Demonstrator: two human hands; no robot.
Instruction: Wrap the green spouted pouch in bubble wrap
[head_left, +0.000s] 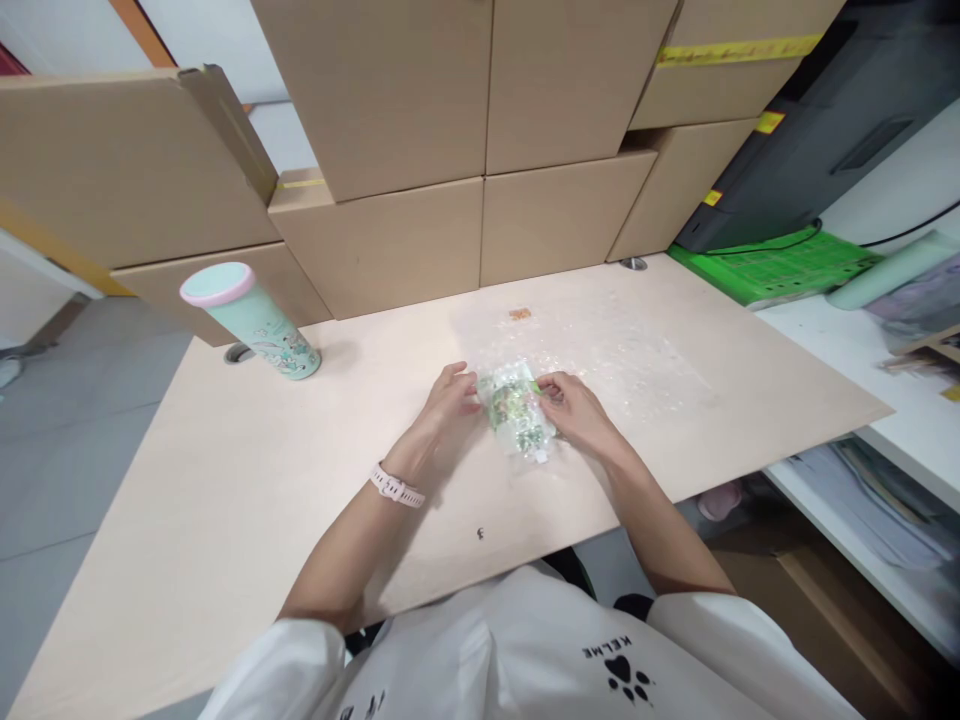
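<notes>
A small green-and-white printed item in clear bubble wrap (514, 408) lies on the pale wooden table (285, 500) in front of me. My right hand (579, 410) pinches its right edge between thumb and fingers. At the left edge is my left hand (450, 398), its fingers apart and curved toward the wrap; whether the fingertips touch it I cannot tell. Behind and to the right, a larger sheet of clear bubble wrap (622, 355) is spread flat, with a small orange label (520, 314) near its far left corner.
A mint-green tumbler with a pink rim (259, 325) stands at the back left. Cardboard boxes (405, 245) form a wall along the table's far edge. On the right are a green plastic crate (780, 265), a dark grey case (847, 130) and a white shelf (817, 345).
</notes>
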